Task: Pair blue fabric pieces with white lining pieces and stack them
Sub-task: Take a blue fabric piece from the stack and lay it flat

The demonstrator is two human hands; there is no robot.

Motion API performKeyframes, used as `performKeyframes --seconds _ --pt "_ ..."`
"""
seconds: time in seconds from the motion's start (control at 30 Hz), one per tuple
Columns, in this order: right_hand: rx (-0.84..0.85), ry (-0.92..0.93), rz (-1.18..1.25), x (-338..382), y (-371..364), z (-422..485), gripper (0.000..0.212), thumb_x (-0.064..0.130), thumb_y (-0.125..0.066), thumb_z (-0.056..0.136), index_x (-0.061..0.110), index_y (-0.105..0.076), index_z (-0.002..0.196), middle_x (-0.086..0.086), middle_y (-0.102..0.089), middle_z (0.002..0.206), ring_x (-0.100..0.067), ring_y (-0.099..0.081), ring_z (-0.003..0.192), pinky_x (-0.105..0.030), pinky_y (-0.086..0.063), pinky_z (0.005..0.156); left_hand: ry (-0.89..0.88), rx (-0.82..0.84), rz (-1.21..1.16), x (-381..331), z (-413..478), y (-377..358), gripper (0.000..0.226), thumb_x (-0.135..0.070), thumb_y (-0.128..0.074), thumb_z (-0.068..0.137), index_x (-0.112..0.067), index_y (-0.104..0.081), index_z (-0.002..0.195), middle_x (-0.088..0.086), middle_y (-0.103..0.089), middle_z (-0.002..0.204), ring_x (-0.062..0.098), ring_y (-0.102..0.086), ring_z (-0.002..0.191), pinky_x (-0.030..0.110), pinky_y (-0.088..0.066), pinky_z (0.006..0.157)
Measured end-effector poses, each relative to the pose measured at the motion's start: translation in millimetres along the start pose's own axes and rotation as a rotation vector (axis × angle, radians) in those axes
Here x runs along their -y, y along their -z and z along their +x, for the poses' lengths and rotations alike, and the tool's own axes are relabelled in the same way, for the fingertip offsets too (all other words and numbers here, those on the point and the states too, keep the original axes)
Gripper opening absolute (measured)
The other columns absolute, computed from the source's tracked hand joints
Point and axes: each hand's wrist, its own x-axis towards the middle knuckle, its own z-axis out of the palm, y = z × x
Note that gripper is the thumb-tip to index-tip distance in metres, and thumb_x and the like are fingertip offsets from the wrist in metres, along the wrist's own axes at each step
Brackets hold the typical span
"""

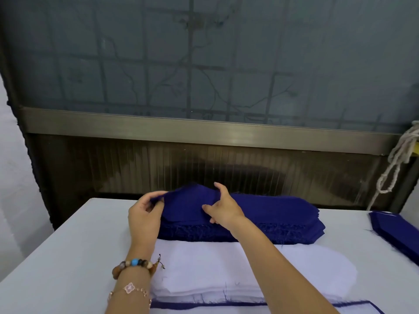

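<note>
A thick stack of blue fabric pieces (272, 220) lies across the far side of the white table. Its top blue piece (186, 205) is lifted at the left end. My left hand (145, 218) pinches that raised left edge between thumb and fingers. My right hand (222, 207) grips the same piece near its middle, fingers curled over the fold. In front of the blue stack sits a stack of white lining pieces (226, 273). Closest to me lies a white piece over a blue one (260, 305), with the blue edge showing as a thin strip.
Another pile of blue pieces (399, 232) lies at the table's right edge. A dark panel with a metal rail (204, 130) and a window rises right behind the table. A knotted white cord (399, 159) hangs at the right. Bare table surface (74, 245) stretches to the left.
</note>
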Motion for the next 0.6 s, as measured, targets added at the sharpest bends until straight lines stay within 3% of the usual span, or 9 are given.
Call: performKeyframes --seconds 0.07,0.17,0.3,0.43,0.6 --pt "0.019 -0.042 0.039 -2 4 4 0.078 0.018 -0.062 0.092 0.035 -0.012 0.151 -0.002 -0.068 0.071 -0.009 -0.064 0.054 -0.024 -0.056 0.060 0.019 -0.027 -0.028 0 1 0 0.030 0.002 -0.056 0.091 -0.023 -0.070 0.086 -0.010 -0.072 0.085 0.006 -0.066 0.089 0.019 -0.052 0.071" --pt "0.051 -0.078 0.097 -4 14 5 0.058 0.011 -0.059 0.094 0.026 -0.031 0.143 -0.006 -0.067 0.071 -0.010 -0.061 0.046 -0.023 -0.055 0.052 0.057 -0.061 -0.017 -1 1 -1 0.028 -0.002 -0.057 0.092 -0.025 -0.069 0.082 -0.014 -0.069 0.080 0.006 -0.064 0.085 0.022 -0.050 0.070" --pt "-0.023 -0.126 0.023 -16 36 3 0.037 0.014 -0.059 0.095 0.017 -0.045 0.128 -0.007 -0.064 0.074 -0.009 -0.058 0.044 -0.022 -0.051 0.043 0.123 -0.111 -0.028 0 3 -2 0.024 -0.010 -0.056 0.094 -0.031 -0.064 0.083 -0.007 -0.068 0.086 0.015 -0.062 0.089 0.034 -0.054 0.075" --pt "-0.101 -0.191 -0.118 -42 83 0 0.018 0.017 -0.059 0.094 0.016 -0.055 0.112 -0.004 -0.062 0.071 -0.008 -0.057 0.043 -0.021 -0.048 0.043 0.165 -0.082 -0.091 -1 2 0 0.014 -0.015 -0.055 0.095 -0.023 -0.067 0.096 0.000 -0.072 0.088 0.022 -0.066 0.091 0.044 -0.057 0.079" --pt "-0.253 -0.338 -0.233 -82 150 -7 0.009 0.024 -0.064 0.089 0.016 -0.062 0.093 -0.006 -0.065 0.073 -0.013 -0.060 0.048 -0.023 -0.048 0.044 0.144 -0.050 -0.130 0 2 4 0.007 -0.027 -0.063 0.092 -0.030 -0.069 0.095 -0.002 -0.075 0.090 0.017 -0.070 0.090 0.036 -0.058 0.074"
